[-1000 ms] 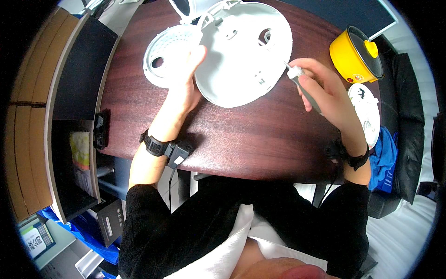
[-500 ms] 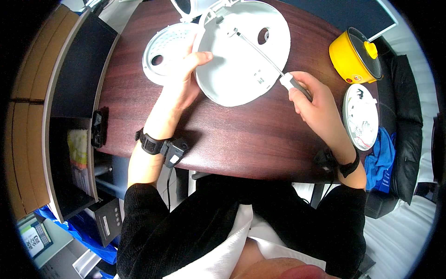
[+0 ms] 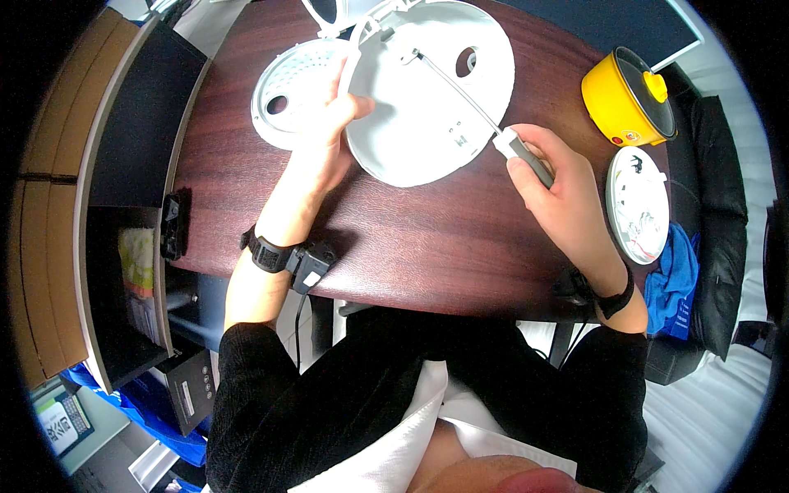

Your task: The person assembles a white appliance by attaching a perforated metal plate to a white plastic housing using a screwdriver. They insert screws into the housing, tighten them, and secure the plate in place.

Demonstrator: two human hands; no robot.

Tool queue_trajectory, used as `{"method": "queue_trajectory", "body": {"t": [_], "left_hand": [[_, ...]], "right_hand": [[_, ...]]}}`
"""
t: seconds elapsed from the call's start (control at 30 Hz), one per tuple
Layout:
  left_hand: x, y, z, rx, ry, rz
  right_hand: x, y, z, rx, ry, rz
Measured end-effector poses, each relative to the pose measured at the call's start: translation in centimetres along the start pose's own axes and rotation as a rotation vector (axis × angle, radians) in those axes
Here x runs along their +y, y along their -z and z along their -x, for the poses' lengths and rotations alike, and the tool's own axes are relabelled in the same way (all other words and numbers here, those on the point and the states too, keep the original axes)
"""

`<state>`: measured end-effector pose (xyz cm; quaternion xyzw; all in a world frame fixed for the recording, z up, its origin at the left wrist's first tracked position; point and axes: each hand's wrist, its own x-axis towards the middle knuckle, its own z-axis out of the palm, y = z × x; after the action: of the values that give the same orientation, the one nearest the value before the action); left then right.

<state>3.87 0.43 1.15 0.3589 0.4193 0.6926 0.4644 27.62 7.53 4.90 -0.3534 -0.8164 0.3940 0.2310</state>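
A round white plastic housing [image 3: 403, 123] with an oval hole stands tilted over the far middle of the desk. My left hand [image 3: 333, 131] grips its left rim, thumb on the inner face and the other fingers mostly hidden behind. In my right hand [image 3: 546, 164] is a screwdriver [image 3: 460, 92] with a grey and white handle, fingers wrapped round it. Its long shaft points up and left, and the tip meets a small fitting [image 3: 408, 56] inside the housing. Behind my left hand lies a white perforated disc [image 3: 288, 86] with a round hole.
On the right stand a yellow electric pot [image 3: 616, 103] with a dark lid and a white round tray [image 3: 620, 205] holding small parts. A blue cloth [image 3: 674, 267] hangs beside the black seat [image 3: 719, 230]. Shelving [image 3: 123, 246] borders the brown desk [image 3: 427, 255] at left.
My right hand has shifted its grip slightly on the screwdriver handle, and the tip has moved a little left and up. The housing and my left hand stay almost in place.
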Motion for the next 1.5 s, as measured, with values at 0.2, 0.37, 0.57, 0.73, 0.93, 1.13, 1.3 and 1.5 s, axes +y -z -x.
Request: {"method": "queue_trajectory", "body": {"t": [0.2, 0.37, 0.57, 0.73, 0.93, 1.13, 1.3, 1.5], "left_hand": [[-0.2, 0.6, 0.0, -0.008, -0.003, -0.02], [0.2, 0.3, 0.1, -0.011, 0.014, 0.006], [0.5, 0.2, 0.2, -0.037, -0.009, -0.011], [0.5, 0.3, 0.2, -0.047, -0.004, -0.01], [0.3, 0.5, 0.1, -0.061, -0.017, -0.026], [0.1, 0.5, 0.1, -0.044, -0.011, -0.048], [0.1, 0.4, 0.1, -0.055, -0.019, -0.046], [-0.2, 0.6, 0.2, -0.051, -0.026, -0.065]], "right_hand": [[-0.4, 0.1, 0.1, -0.012, -0.05, -0.025], [-0.5, -0.2, 0.2, 0.006, -0.026, -0.028], [-0.8, -0.3, 0.3, 0.002, -0.04, -0.05], [-1.0, -0.2, 0.4, 0.0, -0.052, -0.046], [-0.9, -0.4, 0.4, 0.019, -0.014, -0.034], [-1.0, -0.2, 0.7, 0.029, -0.001, -0.012], [-1.4, -0.2, 0.7, -0.022, -0.045, -0.03], [-1.4, -0.4, 0.8, 0.018, 0.001, -0.006]]}}
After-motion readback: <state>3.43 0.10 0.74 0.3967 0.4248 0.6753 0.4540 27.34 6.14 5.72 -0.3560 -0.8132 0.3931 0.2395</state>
